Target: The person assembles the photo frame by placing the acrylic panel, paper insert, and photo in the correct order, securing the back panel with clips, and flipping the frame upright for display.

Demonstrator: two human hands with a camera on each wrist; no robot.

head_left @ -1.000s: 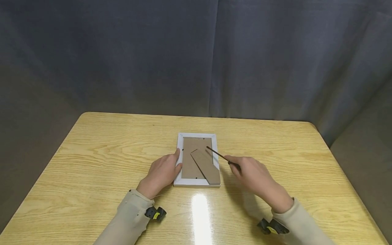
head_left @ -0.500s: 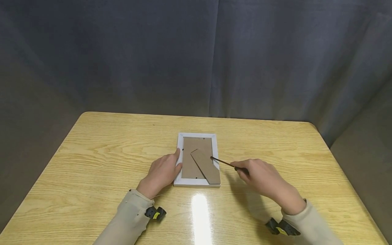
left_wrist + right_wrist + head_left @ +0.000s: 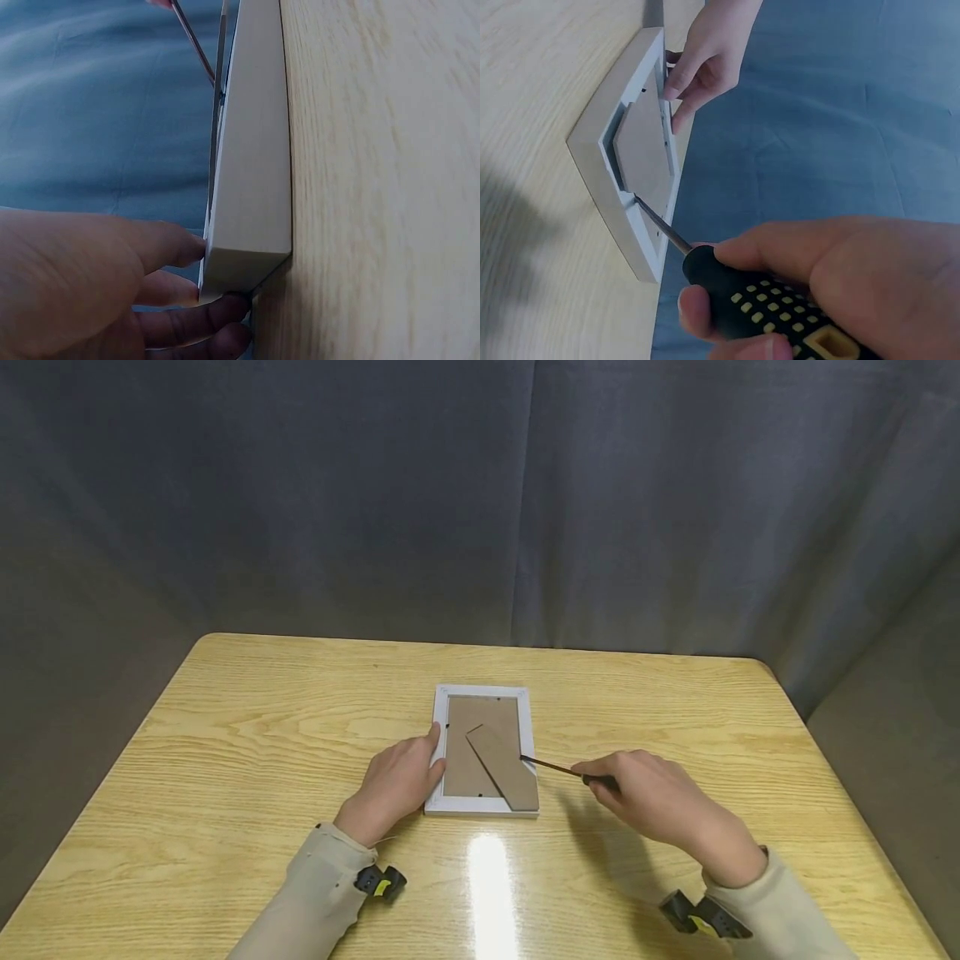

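Note:
A white picture frame (image 3: 456, 807) lies face down on the table, its brown backing board (image 3: 462, 772) and slanting easel leg (image 3: 504, 770) showing. My left hand (image 3: 393, 787) grips the frame's left side, thumb and fingers on its edge in the left wrist view. My right hand (image 3: 663, 802) holds a screwdriver by its dark handle (image 3: 761, 304) dotted with yellow. In the right wrist view, the screwdriver's metal shaft (image 3: 662, 223) reaches the inner right edge of the frame, with its tip beside the easel leg. Whether the tip touches a tab there is too small to tell.
The light wood-grain table (image 3: 262, 735) extends around the frame on all sides. Behind it hangs a dark curtain (image 3: 360, 510). Small dark tabs (image 3: 481, 795) sit along the inner border of the frame. A bright reflection lies on the tabletop in front.
My right hand has moved rightward and toward me, bringing the screwdriver tip from over the upper backing board down to the frame's right inner edge. The left hand and frame hold still.

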